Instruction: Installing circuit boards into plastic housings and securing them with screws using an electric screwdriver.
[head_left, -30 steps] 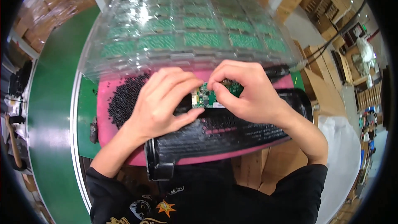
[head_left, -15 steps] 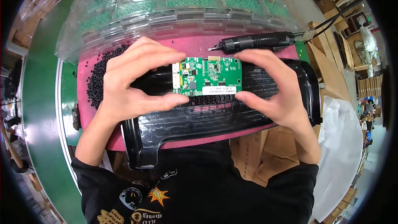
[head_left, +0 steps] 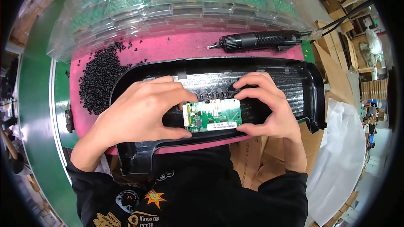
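Note:
A green circuit board (head_left: 212,115) with white connectors on its left end and a white label is gripped at both ends. My left hand (head_left: 147,111) pinches its left end between thumb and fingers. At the other end, my right hand (head_left: 269,107) holds the right corners the same way. Beneath lies a long black plastic housing (head_left: 286,82), its hollow side up. The board is over the housing's near middle part, just nearer than a row of small square openings (head_left: 214,95). Whether the board touches the housing I cannot tell.
A black electric screwdriver (head_left: 261,41) lies behind the housing on the pink mat (head_left: 176,48), its bit pointing left. Small black screws (head_left: 99,77) are heaped at the left. Stacked clear trays (head_left: 181,17) with green boards stand at the back. Cardboard (head_left: 269,164) is at the right front.
Both hands have brought the circuit board nearer to me and down toward the housing. The row of openings now shows beyond the board. The screw heap is less covered by my left hand.

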A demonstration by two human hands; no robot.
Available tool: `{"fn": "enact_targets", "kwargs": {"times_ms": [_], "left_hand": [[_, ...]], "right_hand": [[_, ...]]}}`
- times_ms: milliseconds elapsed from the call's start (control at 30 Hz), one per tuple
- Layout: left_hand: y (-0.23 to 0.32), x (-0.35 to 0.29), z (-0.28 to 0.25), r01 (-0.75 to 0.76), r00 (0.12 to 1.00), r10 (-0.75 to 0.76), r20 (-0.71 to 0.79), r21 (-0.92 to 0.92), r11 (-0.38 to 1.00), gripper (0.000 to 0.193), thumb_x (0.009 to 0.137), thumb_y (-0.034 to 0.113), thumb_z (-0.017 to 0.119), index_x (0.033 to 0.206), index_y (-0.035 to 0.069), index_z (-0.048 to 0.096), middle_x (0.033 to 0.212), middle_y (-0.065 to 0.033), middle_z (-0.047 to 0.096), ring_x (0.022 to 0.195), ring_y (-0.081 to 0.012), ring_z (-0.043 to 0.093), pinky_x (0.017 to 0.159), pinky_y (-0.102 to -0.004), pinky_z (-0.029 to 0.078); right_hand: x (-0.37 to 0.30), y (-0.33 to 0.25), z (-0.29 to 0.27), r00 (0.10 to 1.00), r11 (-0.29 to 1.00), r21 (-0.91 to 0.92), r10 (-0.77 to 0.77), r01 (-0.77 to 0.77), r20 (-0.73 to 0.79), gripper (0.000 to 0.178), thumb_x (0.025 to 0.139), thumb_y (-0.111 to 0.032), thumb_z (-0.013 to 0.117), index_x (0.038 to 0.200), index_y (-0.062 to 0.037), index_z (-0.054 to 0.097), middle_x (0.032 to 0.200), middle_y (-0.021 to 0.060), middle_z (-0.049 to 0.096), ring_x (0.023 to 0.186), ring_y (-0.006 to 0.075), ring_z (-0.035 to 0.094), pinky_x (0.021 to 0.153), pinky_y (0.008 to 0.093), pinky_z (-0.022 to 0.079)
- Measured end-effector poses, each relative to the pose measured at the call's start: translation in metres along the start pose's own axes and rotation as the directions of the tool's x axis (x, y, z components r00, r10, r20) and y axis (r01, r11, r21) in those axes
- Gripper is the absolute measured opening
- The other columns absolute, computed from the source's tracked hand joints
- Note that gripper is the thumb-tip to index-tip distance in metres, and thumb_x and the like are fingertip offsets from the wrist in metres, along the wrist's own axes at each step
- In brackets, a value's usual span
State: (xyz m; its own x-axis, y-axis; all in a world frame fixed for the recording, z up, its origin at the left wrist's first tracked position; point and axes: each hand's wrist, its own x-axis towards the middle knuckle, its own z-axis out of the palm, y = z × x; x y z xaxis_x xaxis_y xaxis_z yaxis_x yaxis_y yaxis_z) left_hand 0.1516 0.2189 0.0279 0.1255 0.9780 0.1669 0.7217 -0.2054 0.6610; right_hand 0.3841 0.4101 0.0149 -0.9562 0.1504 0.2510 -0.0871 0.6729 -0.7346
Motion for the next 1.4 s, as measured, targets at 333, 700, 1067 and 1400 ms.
{"fn": "enact_targets", "kwargs": {"times_ms": [333,700,1067,1400], "left_hand": [[0.0024,0.0024,0.0017,0.071,0.997,-0.072,0.015,0.043,0.997,0.050,0.059,0.020,0.088,0.104,0.006,0.069,0.074,-0.0033,0.058,0.071,-0.0222,0.059,0.063,-0.0352,0.049],[0.0016,0.0018,0.0029,0.106,0.994,-0.103,-0.036,0.082,0.991,0.050,0.060,0.016,0.087,0.105,0.004,0.069,0.074,-0.0044,0.057,0.071,-0.0218,0.059,0.063,-0.0343,0.049],[0.0021,0.0016,0.0047,0.129,0.991,-0.121,-0.061,0.136,0.982,0.051,0.061,0.014,0.086,0.109,0.005,0.069,0.075,-0.0046,0.056,0.071,-0.0216,0.059,0.062,-0.0346,0.049],[0.0026,0.0016,0.0030,0.136,0.990,-0.131,-0.045,0.137,0.981,0.054,0.061,0.013,0.085,0.112,0.004,0.068,0.075,-0.0046,0.056,0.071,-0.0219,0.059,0.062,-0.0354,0.049]], "right_hand": [[-0.0027,0.0012,-0.0017,0.994,0.997,-0.001,0.073,-0.073,0.081,0.053,0.058,-0.015,0.087,0.104,-0.0052,0.065,0.124,0.0078,0.061,0.107,0.0288,0.051,0.098,0.0406,0.043],[-0.0004,-0.0018,0.0035,0.992,0.991,-0.059,0.121,-0.120,0.019,0.053,0.063,-0.013,0.085,0.112,-0.0049,0.064,0.134,0.0109,0.054,0.106,0.0290,0.050,0.096,0.0397,0.045],[0.0008,-0.0023,0.0061,0.995,0.984,-0.151,0.102,-0.099,0.017,0.056,0.071,-0.010,0.082,0.122,-0.0034,0.060,0.130,0.0115,0.053,0.106,0.0300,0.052,0.095,0.0398,0.045],[0.0014,-0.0031,0.0061,0.994,0.981,-0.167,0.104,-0.099,0.022,0.056,0.071,-0.010,0.081,0.123,-0.0031,0.060,0.131,0.0121,0.053,0.110,0.0319,0.051,0.094,0.0398,0.046]]}}
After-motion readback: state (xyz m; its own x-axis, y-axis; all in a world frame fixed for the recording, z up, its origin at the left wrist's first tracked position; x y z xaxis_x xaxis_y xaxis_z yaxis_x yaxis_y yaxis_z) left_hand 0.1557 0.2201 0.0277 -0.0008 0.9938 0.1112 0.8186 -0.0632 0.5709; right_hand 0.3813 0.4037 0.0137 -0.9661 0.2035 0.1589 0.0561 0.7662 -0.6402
